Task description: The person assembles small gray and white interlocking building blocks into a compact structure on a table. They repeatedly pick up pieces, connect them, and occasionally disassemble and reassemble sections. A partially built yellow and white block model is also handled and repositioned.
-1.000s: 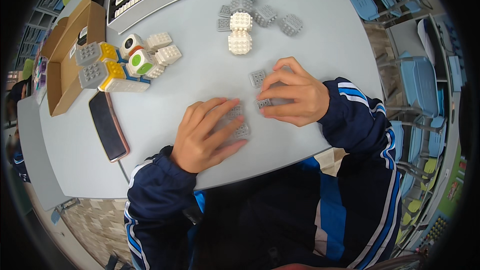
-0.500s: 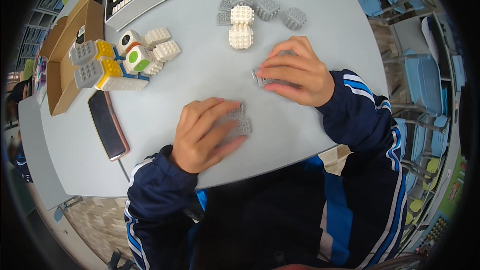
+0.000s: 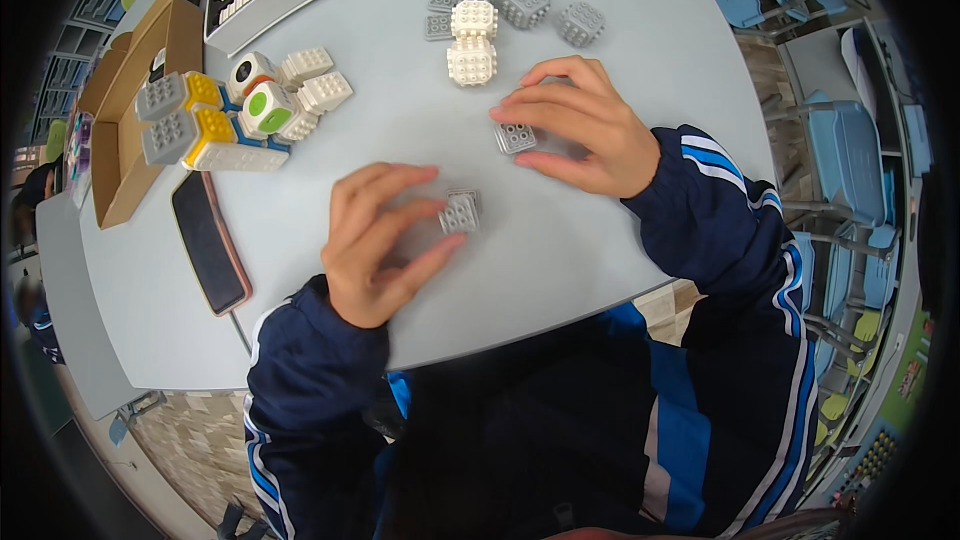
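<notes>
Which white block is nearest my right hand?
The central pair's front block; its twin sits behind it, and the others lie farther from your right hand.

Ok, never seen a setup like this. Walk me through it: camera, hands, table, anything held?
No robot: just a person's bare left hand and right hand. A fisheye camera worn on the head looks down, so straight edges bend. The pale table bears white bricks, grey bricks, a multicoloured assembly, a phone, a cardboard box and a parts tray. The right hand's thumb and fingers bracket a small grey block; the left hand's curve beside similar pieces. I can't tell whether either grips.
</notes>
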Demonstrator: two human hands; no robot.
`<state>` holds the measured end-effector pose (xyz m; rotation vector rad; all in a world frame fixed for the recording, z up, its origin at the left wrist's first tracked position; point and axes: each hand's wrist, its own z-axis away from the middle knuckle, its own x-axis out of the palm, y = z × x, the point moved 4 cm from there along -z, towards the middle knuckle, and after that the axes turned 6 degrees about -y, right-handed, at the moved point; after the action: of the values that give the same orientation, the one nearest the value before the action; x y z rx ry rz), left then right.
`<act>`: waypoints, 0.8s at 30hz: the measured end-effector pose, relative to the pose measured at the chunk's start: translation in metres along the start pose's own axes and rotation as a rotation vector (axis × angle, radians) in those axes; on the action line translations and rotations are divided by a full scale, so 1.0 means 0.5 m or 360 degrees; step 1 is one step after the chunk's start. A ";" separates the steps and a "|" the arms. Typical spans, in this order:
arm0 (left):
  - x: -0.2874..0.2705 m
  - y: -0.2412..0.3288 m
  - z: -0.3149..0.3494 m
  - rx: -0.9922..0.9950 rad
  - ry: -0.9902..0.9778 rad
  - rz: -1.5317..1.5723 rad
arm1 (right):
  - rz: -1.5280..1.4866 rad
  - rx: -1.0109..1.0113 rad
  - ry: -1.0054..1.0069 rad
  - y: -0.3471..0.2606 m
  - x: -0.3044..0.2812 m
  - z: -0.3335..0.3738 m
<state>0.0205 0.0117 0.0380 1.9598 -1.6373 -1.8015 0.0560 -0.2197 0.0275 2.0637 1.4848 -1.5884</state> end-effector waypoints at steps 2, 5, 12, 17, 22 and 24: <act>0.001 -0.010 -0.004 -0.0052 0.0052 -0.0017 | -0.0003 0.0008 -0.0027 0.000 0.001 0.000; 0.008 -0.016 -0.009 -0.0041 0.0056 -0.0007 | -0.0024 0.0020 -0.0055 0.002 0.004 0.001; 0.015 -0.017 -0.011 -0.0039 0.0004 0.0057 | -0.0175 0.0157 -0.0033 0.003 0.006 0.007; 0.014 -0.022 -0.011 -0.0018 -0.0064 0.0105 | -0.0498 0.0288 0.0080 -0.008 0.006 0.003; 0.011 -0.019 -0.013 -0.0009 -0.0078 0.0132 | -0.0413 0.0213 0.0237 -0.061 0.016 -0.005; 0.011 -0.019 -0.015 -0.0036 -0.0105 0.0181 | -0.0399 0.0170 0.0290 -0.087 0.029 -0.015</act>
<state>0.0309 0.0078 0.0309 1.7778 -1.7011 -1.8527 0.0275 -0.1846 0.0375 2.2059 1.8227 -1.6334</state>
